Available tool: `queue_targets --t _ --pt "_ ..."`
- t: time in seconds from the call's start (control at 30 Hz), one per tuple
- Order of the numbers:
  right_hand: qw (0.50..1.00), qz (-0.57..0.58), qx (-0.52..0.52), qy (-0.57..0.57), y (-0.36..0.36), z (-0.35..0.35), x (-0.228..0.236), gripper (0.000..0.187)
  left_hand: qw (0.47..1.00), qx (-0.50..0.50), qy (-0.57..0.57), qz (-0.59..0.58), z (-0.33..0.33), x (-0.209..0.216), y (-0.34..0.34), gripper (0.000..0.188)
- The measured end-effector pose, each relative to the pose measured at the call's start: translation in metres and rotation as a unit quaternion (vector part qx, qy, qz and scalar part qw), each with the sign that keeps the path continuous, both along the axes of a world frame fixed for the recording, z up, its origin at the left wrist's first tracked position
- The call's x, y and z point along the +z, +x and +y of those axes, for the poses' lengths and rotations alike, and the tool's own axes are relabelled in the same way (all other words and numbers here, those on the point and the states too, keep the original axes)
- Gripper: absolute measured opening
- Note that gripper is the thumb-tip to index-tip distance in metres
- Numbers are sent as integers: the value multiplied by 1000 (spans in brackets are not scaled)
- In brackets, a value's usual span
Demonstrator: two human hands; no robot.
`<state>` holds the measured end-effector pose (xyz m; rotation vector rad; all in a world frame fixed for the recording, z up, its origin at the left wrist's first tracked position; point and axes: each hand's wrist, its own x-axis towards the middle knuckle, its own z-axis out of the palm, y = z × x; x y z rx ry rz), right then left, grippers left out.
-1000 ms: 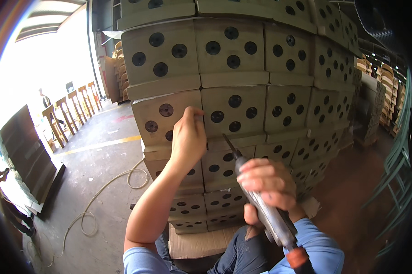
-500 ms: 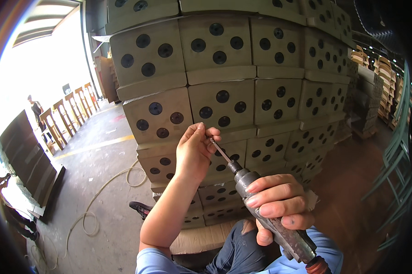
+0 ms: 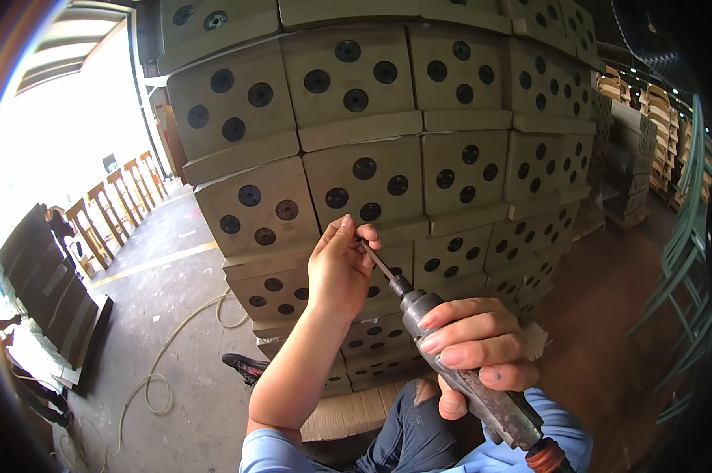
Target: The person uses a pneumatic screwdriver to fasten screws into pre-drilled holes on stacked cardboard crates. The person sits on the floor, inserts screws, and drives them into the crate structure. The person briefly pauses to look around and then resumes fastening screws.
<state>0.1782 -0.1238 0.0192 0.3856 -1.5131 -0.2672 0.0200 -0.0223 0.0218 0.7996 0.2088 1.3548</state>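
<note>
My right hand (image 3: 486,343) is wrapped round a dark grey power screwdriver (image 3: 482,402), its body slanting up to the left from a reddish fitting at the lower end. A long thin bit (image 3: 380,262) runs from its nose to the fingers of my left hand (image 3: 336,272). Those fingers are pinched together at the bit's tip; whatever they hold there is too small to make out. Behind both hands rises a tall stack of brown boxy units (image 3: 316,118), each face carrying several black round discs (image 3: 364,168). Neither hand visibly touches the stack.
A pale hose (image 3: 167,390) loops across the concrete floor at left. Beyond it stand wrapped dark panels (image 3: 44,288) and a row of wooden chairs (image 3: 119,201). A co-worker's arm (image 3: 9,323) shows at the left rim. Green metal frames (image 3: 679,252) lean at right.
The view has turned slightly, so the stack sits further left in the picture. Both hands keep nearly the same pose, with the bit still at the left fingers.
</note>
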Motion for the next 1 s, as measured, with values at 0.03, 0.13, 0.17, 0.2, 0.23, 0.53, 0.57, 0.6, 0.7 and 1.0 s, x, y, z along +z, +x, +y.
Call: queue_targets --t 0.03,0.13,0.17,0.2,0.23,0.53,0.57,0.6,0.7,1.0 --pt "1000 -5 1 -2 1 0 1 40 1000 2 -4 1 -1 1 1 14" --pt "1000 -2 9 -4 3 -1 -1 39 1000 1 -17 10 -1 -2 3 15" --pt "1000 1 13 -4 3 -2 -2 39 1000 -1 -21 13 -2 -3 5 15" --pt "1000 3 13 0 4 -2 -2 39 1000 -3 -25 8 -3 -3 9 15" --pt "1000 7 15 1 4 -1 -4 39 1000 -2 -30 3 -4 -4 12 16" --pt "993 -120 -5 -22 16 0 -4 36 998 19 -56 26 -7 -6 18 20" --pt "990 -137 -5 -26 16 0 -4 35 997 19 -58 36 -6 -7 16 20" --pt "989 -143 -16 -29 16 1 -6 34 997 19 -63 34 -5 -8 16 19" --pt "987 -143 -56 -41 16 -5 -2 32 997 8 -68 29 -4 -7 21 19" --pt "987 -99 -117 -56 14 2 -2 39 994 -85 -67 -25 3 -12 28 24"
